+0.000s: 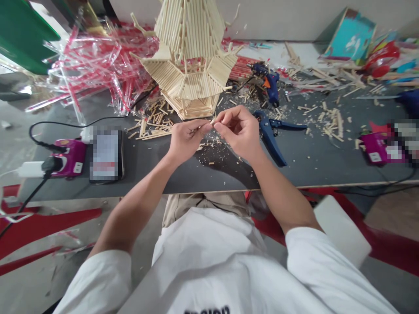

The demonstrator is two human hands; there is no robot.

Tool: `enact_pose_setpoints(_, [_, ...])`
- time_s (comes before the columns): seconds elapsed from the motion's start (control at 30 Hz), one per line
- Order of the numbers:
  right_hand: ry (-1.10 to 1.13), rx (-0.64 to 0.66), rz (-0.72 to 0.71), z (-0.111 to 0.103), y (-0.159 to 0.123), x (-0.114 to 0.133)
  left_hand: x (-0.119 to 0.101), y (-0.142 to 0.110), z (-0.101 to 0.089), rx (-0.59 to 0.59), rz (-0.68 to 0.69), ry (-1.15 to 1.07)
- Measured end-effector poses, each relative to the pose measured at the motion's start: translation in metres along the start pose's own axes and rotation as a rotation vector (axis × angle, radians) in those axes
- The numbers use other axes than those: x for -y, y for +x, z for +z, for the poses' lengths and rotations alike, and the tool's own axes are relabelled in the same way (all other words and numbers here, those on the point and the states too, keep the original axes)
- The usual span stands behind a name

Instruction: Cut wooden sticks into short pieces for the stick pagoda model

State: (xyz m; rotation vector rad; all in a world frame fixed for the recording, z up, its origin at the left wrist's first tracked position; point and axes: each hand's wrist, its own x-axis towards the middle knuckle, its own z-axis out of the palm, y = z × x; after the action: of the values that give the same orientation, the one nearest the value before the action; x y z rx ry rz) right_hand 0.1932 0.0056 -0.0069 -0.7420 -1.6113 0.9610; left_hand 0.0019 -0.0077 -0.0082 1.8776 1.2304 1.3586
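Note:
Fingertips nearly meet over the table in front of a pagoda-like model point(188, 32) made of pale wooden sticks. My left hand point(187, 138) is closed in a pinch, and my right hand point(241, 131) pinches from the other side. Between them shows a tiny pale wooden stick piece point(213, 121), mostly covered by the fingers. Right of my right hand lies a pair of blue cutters point(272, 138) with its handles spread. Behind it rests a blue and orange glue gun point(271, 85). Cut stick pieces point(157, 118) are scattered left of my hands.
Red-and-clear plastic wrappers point(108, 65) heap at the back left. A phone point(106, 156) lies beside a purple power strip point(69, 158) with cables; another purple power strip point(376, 147) sits far right. Wood scraps point(335, 122) and a turquoise box point(352, 35) are at the right.

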Motion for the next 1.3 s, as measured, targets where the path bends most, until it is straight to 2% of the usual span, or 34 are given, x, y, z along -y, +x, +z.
enact_pose_setpoints(0.37, [-0.141,0.052,0.019,-0.002,-0.003,-0.008,0.005,-0.003,0.003,-0.007,0.167,0.101])
enact_pose_setpoints(0.6, [-0.154,0.103,-0.026,-0.004,-0.003,-0.016,-0.004,-0.003,0.004,0.007,0.152,0.085])
enact_pose_setpoints(0.77, [-0.180,0.098,-0.037,-0.002,-0.006,-0.012,-0.008,-0.001,-0.001,-0.037,0.018,0.063])
enact_pose_setpoints(0.87, [-0.207,0.094,-0.018,-0.001,-0.007,-0.008,-0.007,-0.001,-0.002,-0.039,-0.006,0.068])
enact_pose_setpoints(1.17, [-0.168,0.022,-0.006,0.001,-0.003,-0.009,-0.002,-0.002,0.002,0.002,0.096,0.098])
enact_pose_setpoints(1.3, [-0.143,0.031,0.016,-0.002,-0.001,-0.012,-0.001,-0.002,0.002,0.025,0.167,0.118])
